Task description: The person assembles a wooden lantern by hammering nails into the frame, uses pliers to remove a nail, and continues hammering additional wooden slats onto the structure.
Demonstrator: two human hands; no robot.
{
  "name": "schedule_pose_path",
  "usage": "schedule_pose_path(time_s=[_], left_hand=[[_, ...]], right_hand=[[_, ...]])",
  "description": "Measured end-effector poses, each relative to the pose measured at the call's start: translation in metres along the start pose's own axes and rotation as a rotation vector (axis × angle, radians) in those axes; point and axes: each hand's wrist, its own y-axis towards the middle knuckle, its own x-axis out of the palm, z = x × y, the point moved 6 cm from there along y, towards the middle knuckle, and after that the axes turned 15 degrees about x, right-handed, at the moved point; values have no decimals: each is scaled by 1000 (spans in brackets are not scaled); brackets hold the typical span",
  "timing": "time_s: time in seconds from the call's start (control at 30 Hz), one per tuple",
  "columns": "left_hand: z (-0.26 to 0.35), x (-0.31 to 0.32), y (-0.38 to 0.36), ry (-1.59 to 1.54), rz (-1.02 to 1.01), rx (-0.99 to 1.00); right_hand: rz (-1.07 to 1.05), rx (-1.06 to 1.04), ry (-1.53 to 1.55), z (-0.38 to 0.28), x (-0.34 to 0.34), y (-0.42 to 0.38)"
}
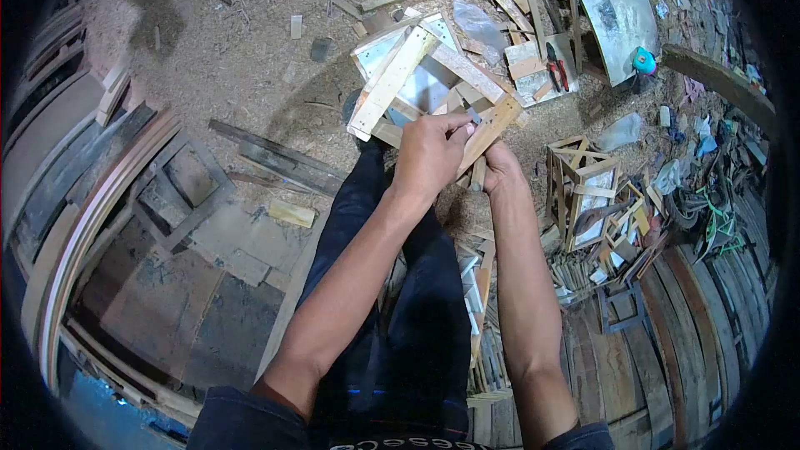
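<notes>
Pale wooden open box frame w/ whitish inner panels [402, 75] is out in front of the person's dark-trousered legs [354, 217], over the sawdust-strewn brown floor [242, 33]; can't tell if it rests on the ground. L hand [427, 154] is at the near R part of it, L fingers [455, 122] bunched narrow against a flat light-brown wooden strip w/ small dark spots [492, 130]; can't tell if the tips pinch sth small. R hand [505, 168] is at the lower end of same strip, on its R side; most of its fingers hidden behind wood, so can't tell how tightly they close. Strip slants, upper end to the R. Beyond the frame, up & R: red-handled pliers-like tool [558, 77] on a light board, crumpled clear plastic bag [479, 25], & a wooden box w/ whitish metallic-looking face [618, 25], round turquoise item [643, 61] at its lower R corner. R of the R hand, apart from it: small slatted wooden crate [583, 187] by a heap of offcuts. On the L: long dark planks [279, 162], short pale yellow wood block [292, 213], grey rectangular wooden frame w/ crossbar [185, 190].
</notes>
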Motion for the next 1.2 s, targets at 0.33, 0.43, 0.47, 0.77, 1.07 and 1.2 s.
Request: schedule_pose_path(time_s=[0.33,0.43,0.47,0.77,1.07,1.2], left_hand=[[-3,3,4,5,10,44],[-2,1,5,18,13,70],[-1,1,5,27,5,69],[-4,2,4,27,-14,39],[-2,1,10,-13,-42,12],[-8,3,15,-39,-51,58]], right_hand=[[2,7,11,-3,1,2],[-6,2,10,-3,1,3],[-9,1,16,-3,0,4],[-11,-1,12,-1,-2,2],[23,-6,-17,2,5,-4],[96,-46,-112,0,-10,-4]])
